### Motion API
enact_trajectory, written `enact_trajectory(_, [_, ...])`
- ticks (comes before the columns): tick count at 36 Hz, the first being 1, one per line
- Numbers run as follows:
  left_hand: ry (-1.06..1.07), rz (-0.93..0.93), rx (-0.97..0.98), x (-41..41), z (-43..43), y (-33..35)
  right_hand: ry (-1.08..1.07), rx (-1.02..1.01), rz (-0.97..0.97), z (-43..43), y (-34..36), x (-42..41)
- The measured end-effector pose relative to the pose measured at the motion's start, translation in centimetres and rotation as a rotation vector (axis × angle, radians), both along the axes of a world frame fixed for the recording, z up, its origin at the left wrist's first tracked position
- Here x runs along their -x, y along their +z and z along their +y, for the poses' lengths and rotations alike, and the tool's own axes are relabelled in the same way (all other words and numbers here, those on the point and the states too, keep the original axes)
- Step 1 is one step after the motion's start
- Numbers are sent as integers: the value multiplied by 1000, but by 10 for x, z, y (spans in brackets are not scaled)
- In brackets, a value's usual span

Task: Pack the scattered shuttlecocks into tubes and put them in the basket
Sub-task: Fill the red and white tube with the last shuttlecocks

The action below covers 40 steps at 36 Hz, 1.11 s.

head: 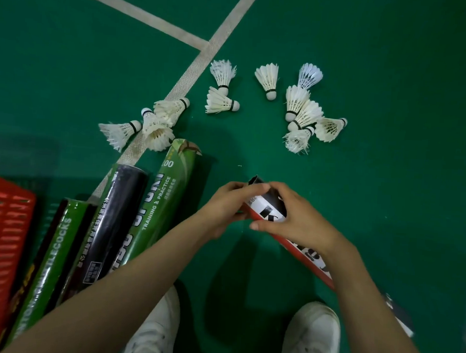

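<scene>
Lower centre, I am gripping a red tube (307, 254), left hand (225, 203) and right hand (294, 220) both curling around its top end. Squeezing too hard risks crushing it, so the shuttlecocks (268, 78) jam.

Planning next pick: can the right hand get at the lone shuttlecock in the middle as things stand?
Probably not yet: the right hand grips the red tube together with the left hand. Only bare floor lies before the lone shuttlecock.
</scene>
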State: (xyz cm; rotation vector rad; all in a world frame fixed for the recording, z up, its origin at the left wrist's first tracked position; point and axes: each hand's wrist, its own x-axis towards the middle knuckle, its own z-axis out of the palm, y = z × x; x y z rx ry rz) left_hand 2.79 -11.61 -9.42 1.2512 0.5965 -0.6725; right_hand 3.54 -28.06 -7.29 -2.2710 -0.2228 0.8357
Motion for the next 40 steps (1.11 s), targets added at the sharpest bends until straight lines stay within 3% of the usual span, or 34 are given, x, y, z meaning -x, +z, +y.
enact_trajectory(4, [198, 75, 12, -4, 2, -13, -130, -151, 238, -6, 3, -10])
enact_trajectory(10, [463, 161, -34, -12, 9, -22, -428, 50, -66, -20, -29, -67])
enact_trajectory(16, [539, 129, 27, -30, 13, -22, -304, 237, -135, -12, -38, -110])
enact_trajectory(21, [441, 93, 70, -45, 22, -17, -142, 430, -46, -8, -48, -126])
enact_trajectory(26, [374, 49, 55, -55, 30, -13, -257, 381, -183, -8, -50, -124])
enact_trajectory(33, [172, 16, 24, -70, 46, 1, -342, 173, -500, 2, -34, -117])
enact_trajectory(40, [-82, -46, 18, -51, 38, 0, -542, -185, -376, 28, -3, -100])
